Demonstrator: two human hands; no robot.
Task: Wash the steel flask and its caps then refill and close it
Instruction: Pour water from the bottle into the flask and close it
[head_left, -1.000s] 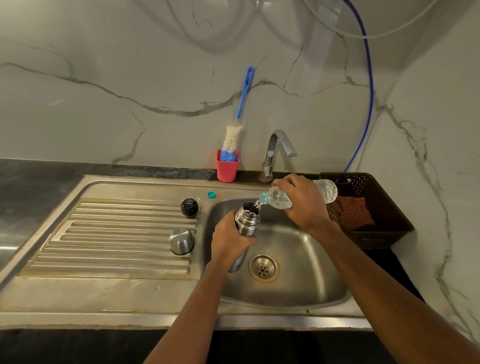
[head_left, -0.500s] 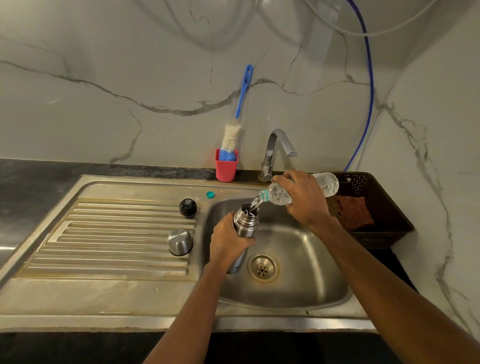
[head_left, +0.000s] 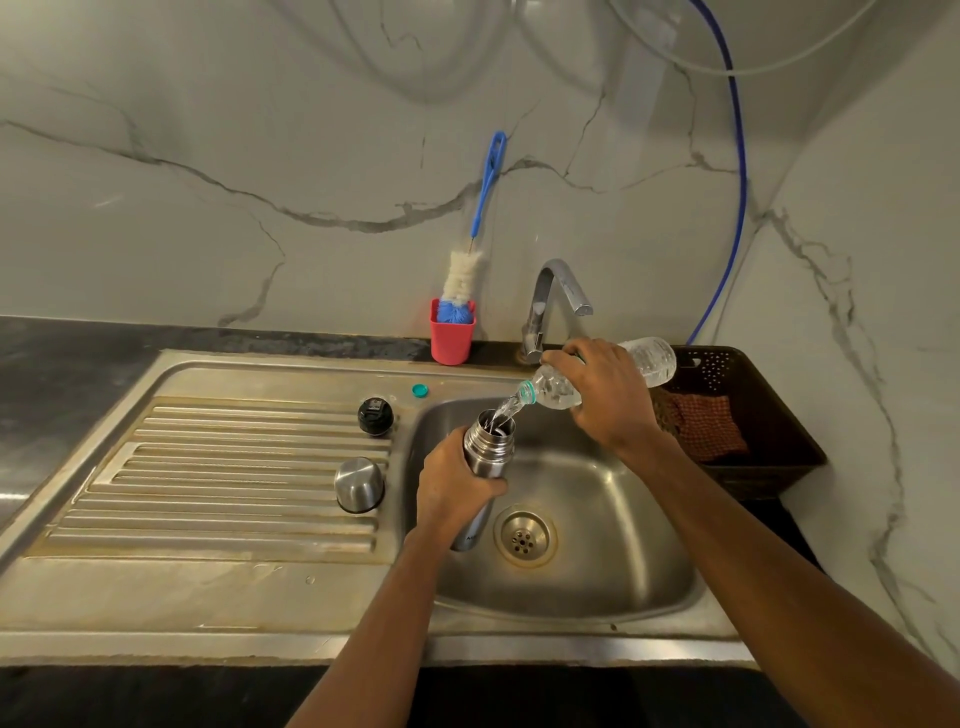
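Note:
My left hand (head_left: 453, 488) grips the steel flask (head_left: 488, 447) upright over the sink basin (head_left: 597, 566), its mouth open. My right hand (head_left: 608, 395) holds a clear plastic water bottle (head_left: 649, 358) tilted down to the left, and water streams from its neck into the flask mouth. The flask's black inner cap (head_left: 375, 415) and steel outer cap (head_left: 359, 484) stand on the ribbed drainboard (head_left: 218, 478), left of the basin. A small teal bottle cap (head_left: 420, 390) lies on the sink rim behind the flask.
A tap (head_left: 556, 306) stands behind the basin. A red cup (head_left: 452, 340) holds a blue-handled bottle brush (head_left: 480, 218) against the marble wall. A dark basket (head_left: 769, 447) with a reddish cloth (head_left: 701, 423) sits right of the sink. A blue hose (head_left: 737, 182) hangs in the corner.
The water bottle's rear end has risen a little, so it tilts more steeply, and water keeps pouring into the flask. Both hands stay in nearly the same place.

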